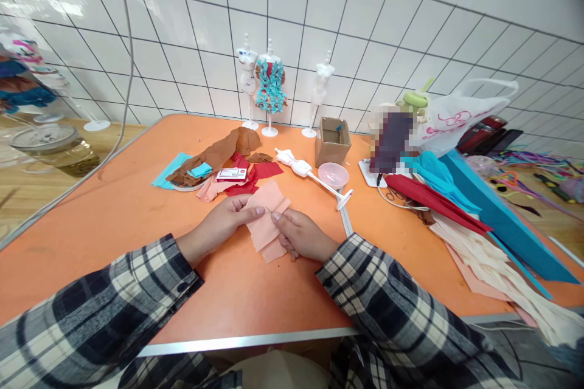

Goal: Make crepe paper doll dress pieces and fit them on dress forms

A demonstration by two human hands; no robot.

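Over the near middle of the table, several overlapping pieces of peach crepe paper [263,223] are in my hands. My left hand [223,219] is closed on their left edge, thumb on top. From the right, my right hand [303,234] pinches at the paper with thumb and forefinger. A thin, pin-like sliver [269,211] shows between the two thumbs, too small to name surely. Just beyond lie red crepe paper scraps [246,182] and a small red and white box [232,175]. A white mini mannequin [301,168] lies on its side behind my right hand.
Upright mini mannequins [270,88] stand by the tiled wall, one covered in turquoise pieces. Near them are a cardboard box [333,141] and a pink bowl [333,175]. Brown paper [214,158] lies back left. Folded coloured paper [438,200] and a blue folder [511,225] fill the right.
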